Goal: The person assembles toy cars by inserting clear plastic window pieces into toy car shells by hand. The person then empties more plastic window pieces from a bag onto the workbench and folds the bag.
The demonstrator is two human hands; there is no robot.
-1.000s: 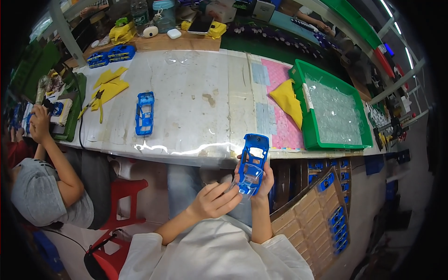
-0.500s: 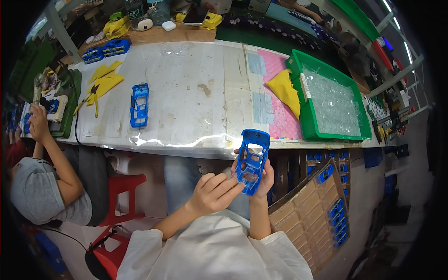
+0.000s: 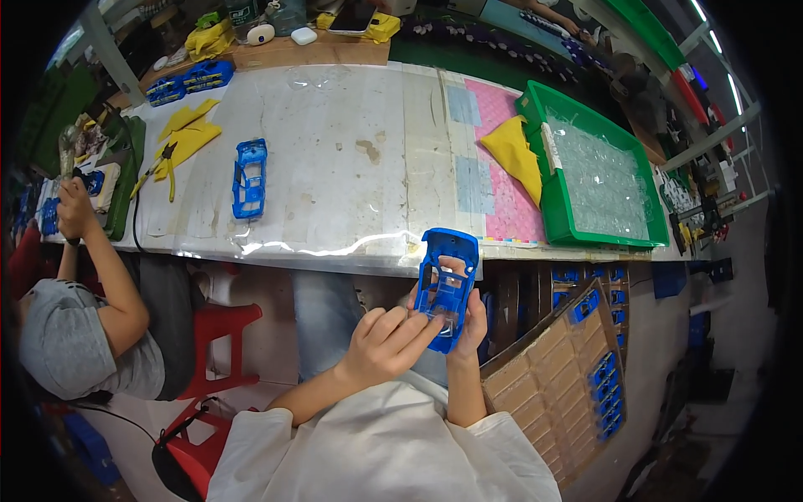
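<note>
Blue car shell (image 3: 451,289), touched by both hands (image 3: 386,342), partly hides the right (image 3: 473,325).

From here, the right hand (image 3: 470,330)'s far fingers hide partly behind the blue car shell (image 3: 447,289); the left hand (image 3: 386,343) covers some of its lower end, so I can't make out how the clear piece (image 3: 449,322) sits; the clear parts (image 3: 598,180) in the green tray (image 3: 611,242) blur together, too small to count; the upper edge cuts off the bottle (image 3: 243,15)'s top.
</note>
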